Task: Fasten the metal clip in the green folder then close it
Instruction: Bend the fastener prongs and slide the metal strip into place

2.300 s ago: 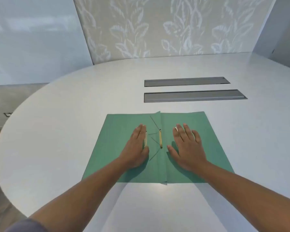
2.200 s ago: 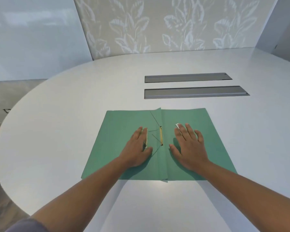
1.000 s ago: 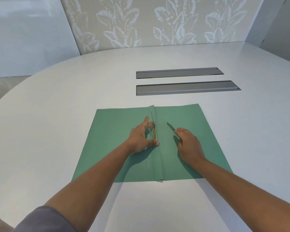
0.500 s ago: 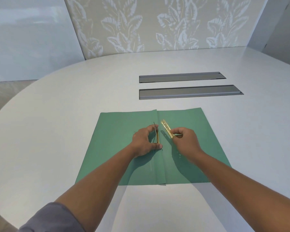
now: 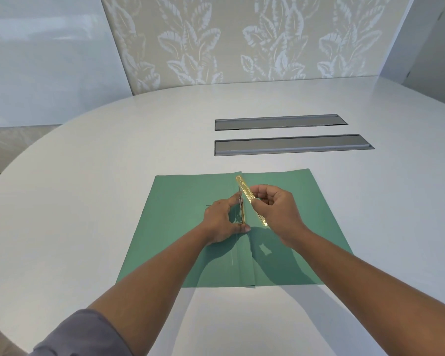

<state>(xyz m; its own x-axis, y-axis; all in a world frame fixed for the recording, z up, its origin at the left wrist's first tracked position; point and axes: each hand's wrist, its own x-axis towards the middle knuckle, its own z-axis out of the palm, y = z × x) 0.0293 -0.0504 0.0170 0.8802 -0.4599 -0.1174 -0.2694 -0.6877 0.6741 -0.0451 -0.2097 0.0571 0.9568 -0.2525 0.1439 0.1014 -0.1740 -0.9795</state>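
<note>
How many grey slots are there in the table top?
2. Both are set in the table beyond the folder: the far slot and the longer near slot, lying parallel. None seems hidden.

— What is different now on the green folder (image 5: 185, 227)?
— The right hand (image 5: 276, 214) was flat before. Now it holds the loose gold bar (image 5: 252, 200) lifted, tilted over the spine.
— And the left hand (image 5: 222, 219)?
— It moved right and now pinches the clip prongs (image 5: 242, 210).
</note>
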